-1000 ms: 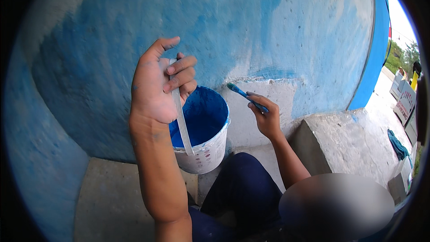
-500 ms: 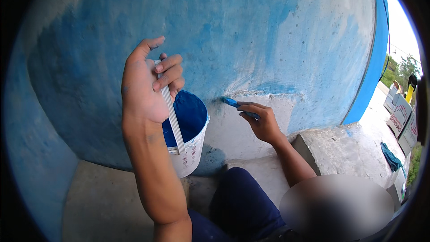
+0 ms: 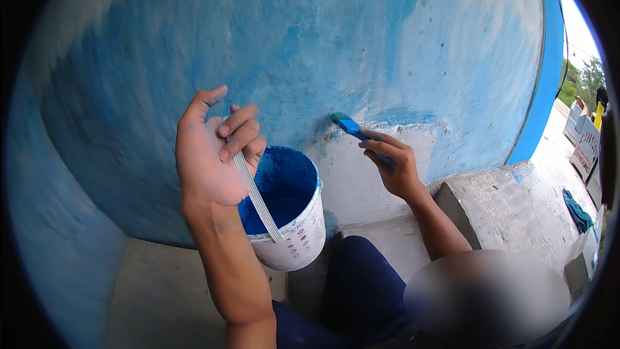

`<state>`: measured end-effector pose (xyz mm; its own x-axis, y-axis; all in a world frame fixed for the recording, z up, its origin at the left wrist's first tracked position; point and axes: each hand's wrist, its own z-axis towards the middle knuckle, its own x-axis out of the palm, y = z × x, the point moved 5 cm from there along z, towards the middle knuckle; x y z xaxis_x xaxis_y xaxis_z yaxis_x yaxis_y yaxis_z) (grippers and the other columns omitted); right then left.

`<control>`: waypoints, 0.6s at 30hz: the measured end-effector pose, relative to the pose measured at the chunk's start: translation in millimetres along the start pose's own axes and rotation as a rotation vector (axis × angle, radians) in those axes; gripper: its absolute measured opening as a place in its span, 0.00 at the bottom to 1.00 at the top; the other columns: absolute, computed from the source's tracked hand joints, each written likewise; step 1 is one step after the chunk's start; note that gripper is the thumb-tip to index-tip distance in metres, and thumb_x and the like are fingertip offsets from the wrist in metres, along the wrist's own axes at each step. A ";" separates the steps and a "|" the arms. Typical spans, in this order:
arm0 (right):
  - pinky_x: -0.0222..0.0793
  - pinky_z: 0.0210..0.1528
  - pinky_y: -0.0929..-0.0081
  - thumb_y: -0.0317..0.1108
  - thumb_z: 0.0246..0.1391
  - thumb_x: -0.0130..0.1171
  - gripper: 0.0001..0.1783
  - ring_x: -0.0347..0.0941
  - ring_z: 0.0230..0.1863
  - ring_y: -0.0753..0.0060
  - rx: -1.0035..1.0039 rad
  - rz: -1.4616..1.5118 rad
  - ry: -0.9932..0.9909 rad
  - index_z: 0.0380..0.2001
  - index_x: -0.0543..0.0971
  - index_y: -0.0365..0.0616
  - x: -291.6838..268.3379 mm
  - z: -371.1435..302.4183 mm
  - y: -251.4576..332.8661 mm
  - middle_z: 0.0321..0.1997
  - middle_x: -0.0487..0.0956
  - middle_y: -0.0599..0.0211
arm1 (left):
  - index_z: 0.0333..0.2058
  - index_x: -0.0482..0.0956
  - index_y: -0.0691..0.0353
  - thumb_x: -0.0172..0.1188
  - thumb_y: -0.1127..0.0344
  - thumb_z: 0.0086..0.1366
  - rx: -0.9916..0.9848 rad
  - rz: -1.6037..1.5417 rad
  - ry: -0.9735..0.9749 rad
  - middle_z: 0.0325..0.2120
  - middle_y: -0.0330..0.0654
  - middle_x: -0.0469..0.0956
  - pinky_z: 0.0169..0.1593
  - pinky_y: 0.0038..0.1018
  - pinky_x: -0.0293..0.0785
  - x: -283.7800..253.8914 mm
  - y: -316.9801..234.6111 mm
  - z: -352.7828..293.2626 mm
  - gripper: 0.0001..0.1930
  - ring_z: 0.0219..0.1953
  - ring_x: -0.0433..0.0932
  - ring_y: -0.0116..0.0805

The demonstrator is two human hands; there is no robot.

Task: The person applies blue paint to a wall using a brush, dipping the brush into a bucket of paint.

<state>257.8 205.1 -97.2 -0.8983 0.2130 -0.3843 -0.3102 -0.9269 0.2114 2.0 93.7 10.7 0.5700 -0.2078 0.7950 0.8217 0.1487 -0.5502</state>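
Observation:
My left hand (image 3: 216, 148) is hooked round the white strap handle (image 3: 255, 197) of a white bucket (image 3: 303, 239), its thumb raised and fingers curled. Blue paint (image 3: 281, 203) coats the bucket's inside and lies in its bottom. In my right hand (image 3: 397, 165) is a paintbrush (image 3: 349, 126) with a blue handle, gripped between thumb and fingers. Its bristles touch the wall (image 3: 278, 58) just above a whitish unpainted patch (image 3: 374, 168). Streaky blue paint covers much of the wall around it.
A concrete ledge (image 3: 497, 207) juts out below the wall at right. My dark-blue-clad knee (image 3: 361, 271) is under the bucket's right side. Farther right lie a teal cloth (image 3: 577, 210) and white boxes (image 3: 586, 148). A bright blue band (image 3: 539, 90) edges the wall.
The brush in my right hand has moved up and slightly right along the top of the whitish patch. The bucket and my left hand sit lower in view, which has also shifted.

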 end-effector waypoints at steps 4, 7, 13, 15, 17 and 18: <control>0.80 0.48 0.67 0.18 0.55 0.65 0.10 0.83 0.49 0.55 -0.015 -0.169 -0.399 0.41 0.84 0.37 -30.2 10.9 -12.0 0.55 0.82 0.51 | 0.37 0.58 0.59 0.58 0.60 0.69 -0.030 0.017 0.018 0.18 0.33 0.55 0.23 0.20 0.45 12.2 11.4 -3.6 0.16 0.13 0.50 0.20; 0.80 0.48 0.63 0.21 0.54 0.67 0.09 0.83 0.49 0.50 0.034 -0.164 -0.067 0.39 0.84 0.39 -9.4 -2.2 -7.3 0.53 0.83 0.55 | 0.37 0.58 0.60 0.57 0.61 0.69 -0.044 -0.033 0.034 0.18 0.33 0.55 0.24 0.21 0.46 5.4 12.2 -0.8 0.16 0.13 0.50 0.20; 0.81 0.46 0.66 0.20 0.55 0.65 0.10 0.83 0.49 0.53 0.034 -0.158 -0.141 0.41 0.84 0.39 -41.1 6.5 -10.5 0.52 0.84 0.56 | 0.36 0.58 0.61 0.56 0.62 0.70 0.019 -0.002 -0.064 0.17 0.34 0.55 0.24 0.21 0.48 9.2 16.4 -2.2 0.15 0.12 0.50 0.21; 0.82 0.45 0.65 0.20 0.55 0.65 0.09 0.84 0.47 0.52 0.051 -0.225 -0.198 0.40 0.84 0.39 -47.8 6.7 -13.3 0.53 0.83 0.56 | 0.36 0.59 0.61 0.56 0.62 0.70 -0.001 0.011 -0.050 0.17 0.34 0.55 0.24 0.22 0.48 9.0 19.6 -0.1 0.14 0.12 0.50 0.21; 0.81 0.46 0.64 0.22 0.56 0.65 0.08 0.83 0.48 0.51 0.064 -0.180 0.074 0.39 0.83 0.39 -31.4 3.0 -11.7 0.53 0.83 0.57 | 0.36 0.58 0.61 0.56 0.62 0.70 -0.021 0.015 -0.032 0.17 0.34 0.55 0.24 0.21 0.48 9.2 19.5 -0.4 0.15 0.12 0.50 0.21; 0.81 0.46 0.63 0.22 0.56 0.65 0.08 0.83 0.48 0.50 0.074 -0.162 0.235 0.39 0.83 0.39 -22.7 -3.1 -8.5 0.54 0.83 0.57 | 0.36 0.58 0.61 0.56 0.62 0.69 -0.032 0.016 -0.023 0.17 0.34 0.55 0.24 0.21 0.48 9.3 19.5 -0.6 0.15 0.12 0.50 0.21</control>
<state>281.8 207.2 -93.0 -0.7415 0.2706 -0.6140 -0.4728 -0.8600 0.1920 23.4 94.1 7.3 0.5833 -0.1833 0.7913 0.8122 0.1208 -0.5707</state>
